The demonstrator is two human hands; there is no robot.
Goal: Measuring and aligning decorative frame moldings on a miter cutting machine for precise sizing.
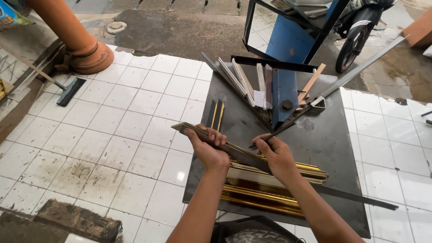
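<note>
My left hand grips a long dark frame moulding with a gold edge, held slanting over the dark metal worktable. My right hand rests on the same moulding further right and pinches the tip of a thin dark rod that runs up toward the mitre cutter. Under both hands lies a stack of gold and cream mouldings.
Several cut moulding pieces fan out at the table's back. A long metal bar slants to the upper right. White floor tiles surround the table. An orange pillar, a squeegee and a motorbike stand around.
</note>
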